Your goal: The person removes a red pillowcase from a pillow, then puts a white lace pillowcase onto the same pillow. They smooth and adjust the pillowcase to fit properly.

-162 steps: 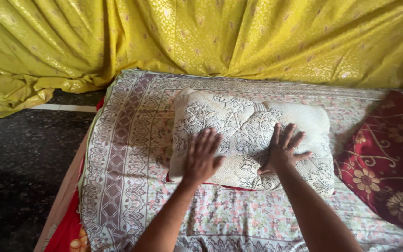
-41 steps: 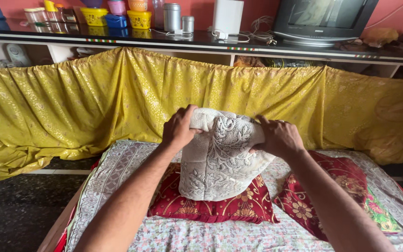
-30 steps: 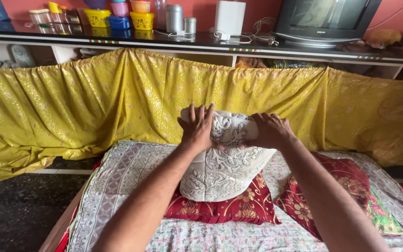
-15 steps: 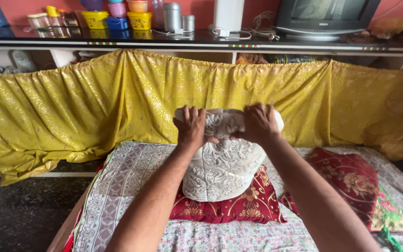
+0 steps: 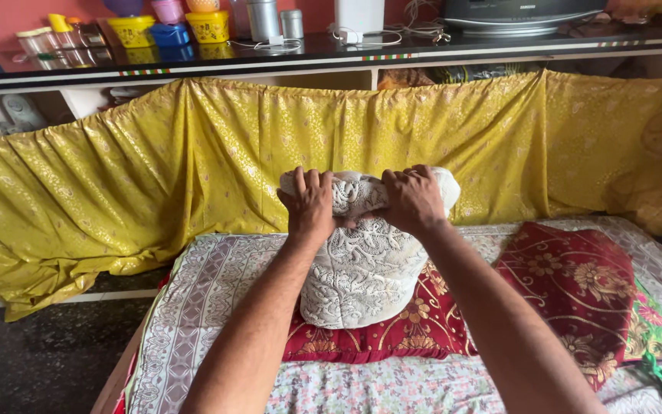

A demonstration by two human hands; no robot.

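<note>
A cream, lace-patterned pillow (image 5: pixel 362 272) stands upright on a red pillow with gold flowers (image 5: pixel 415 330), on a bed with a floral sheet (image 5: pixel 208 307). My left hand (image 5: pixel 308 203) grips the cream pillow's top edge on the left. My right hand (image 5: pixel 411 199) grips the same top edge on the right, and the edge is bunched and rolled under both hands. Both forearms reach in from the bottom of the view.
A second red flowered pillow (image 5: pixel 576 284) lies to the right on the bed. A yellow patterned curtain (image 5: pixel 155 161) hangs behind the bed, below a dark shelf (image 5: pixel 193 57) with jars, tins and a television. Dark floor (image 5: pixel 32 360) lies to the left.
Earlier the cream pillow lay flat under my open palms. It now stands upright on the red pillow. In the last second both hands closed over its top edge and bunched it further.
</note>
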